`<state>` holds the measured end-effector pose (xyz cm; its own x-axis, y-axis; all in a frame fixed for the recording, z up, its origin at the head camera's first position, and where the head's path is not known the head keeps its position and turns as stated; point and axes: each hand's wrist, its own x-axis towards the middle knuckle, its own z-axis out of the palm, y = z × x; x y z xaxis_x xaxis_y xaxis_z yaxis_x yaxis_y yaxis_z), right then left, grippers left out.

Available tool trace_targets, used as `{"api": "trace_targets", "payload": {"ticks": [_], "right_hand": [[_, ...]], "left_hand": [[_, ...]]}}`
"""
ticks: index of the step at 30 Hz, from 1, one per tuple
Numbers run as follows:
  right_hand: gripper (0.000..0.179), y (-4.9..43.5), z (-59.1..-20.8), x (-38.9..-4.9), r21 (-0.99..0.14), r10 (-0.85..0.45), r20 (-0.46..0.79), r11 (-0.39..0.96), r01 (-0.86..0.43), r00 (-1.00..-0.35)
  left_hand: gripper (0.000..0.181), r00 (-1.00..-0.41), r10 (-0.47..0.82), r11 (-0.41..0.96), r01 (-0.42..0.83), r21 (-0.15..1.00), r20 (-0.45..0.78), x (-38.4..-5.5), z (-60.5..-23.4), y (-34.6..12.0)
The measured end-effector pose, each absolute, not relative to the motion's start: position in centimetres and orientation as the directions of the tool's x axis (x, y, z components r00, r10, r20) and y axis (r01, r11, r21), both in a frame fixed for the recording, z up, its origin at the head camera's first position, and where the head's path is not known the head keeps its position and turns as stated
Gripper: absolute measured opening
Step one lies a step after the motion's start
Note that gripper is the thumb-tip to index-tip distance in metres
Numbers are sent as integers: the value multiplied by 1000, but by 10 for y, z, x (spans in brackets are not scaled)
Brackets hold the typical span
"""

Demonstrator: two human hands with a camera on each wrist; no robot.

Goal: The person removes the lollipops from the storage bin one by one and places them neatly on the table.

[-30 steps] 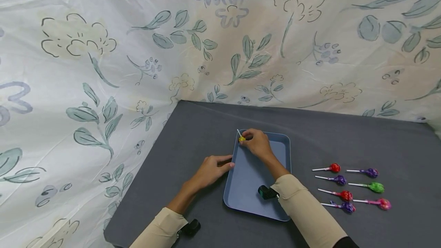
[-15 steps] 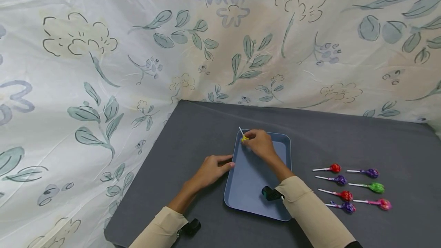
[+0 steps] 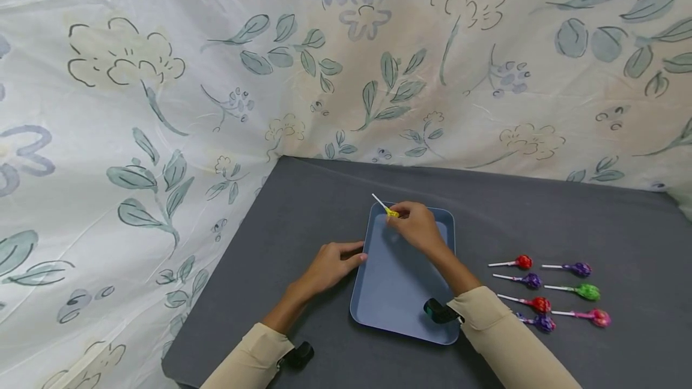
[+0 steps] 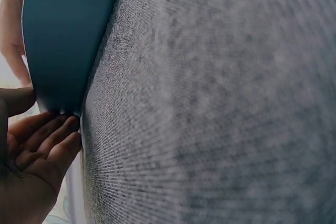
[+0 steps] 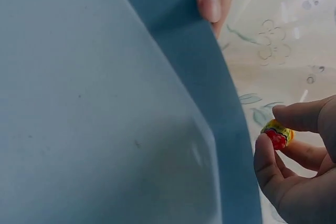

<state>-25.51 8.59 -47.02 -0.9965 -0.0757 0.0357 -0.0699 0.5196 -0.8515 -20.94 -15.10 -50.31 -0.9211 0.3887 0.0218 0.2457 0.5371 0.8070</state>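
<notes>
My right hand (image 3: 418,227) pinches a yellow-wrapped lollipop (image 3: 392,213) by its candy end, over the far left part of a blue tray (image 3: 386,287). The white stick points up and away to the left. In the right wrist view, thumb and fingertips hold the yellow and red wrapper (image 5: 277,136). My left hand (image 3: 330,269) rests at the tray's left edge with its fingers extended. Seen from the left wrist, the thumb of this hand (image 4: 37,166) meets the rim and the other fingertips touch the tray's outer side (image 4: 65,51).
Several lollipops lie in two columns right of the tray, among them a red one (image 3: 523,262), a green one (image 3: 589,292) and a pink one (image 3: 600,317). A grey cloth (image 3: 303,209) covers the table. Floral fabric (image 3: 227,107) hangs behind and to the left.
My right hand has drawn right with the lollipop, away from the tray's far left corner, and the stick leans further left. My left hand has stayed at the tray's edge.
</notes>
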Motion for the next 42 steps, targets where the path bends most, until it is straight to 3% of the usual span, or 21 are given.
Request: {"api": "trace_targets", "payload": {"ticks": [18, 42], "right_hand": [[31, 109, -450, -219, -917, -88, 110, 376, -135, -990], [40, 166, -446, -170, -900, -13, 99, 426, -95, -995]], "left_hand": [[49, -926, 376, 565, 235, 791, 7, -210, -504, -150], [50, -928, 371, 550, 247, 797, 32, -211, -506, -147]]}}
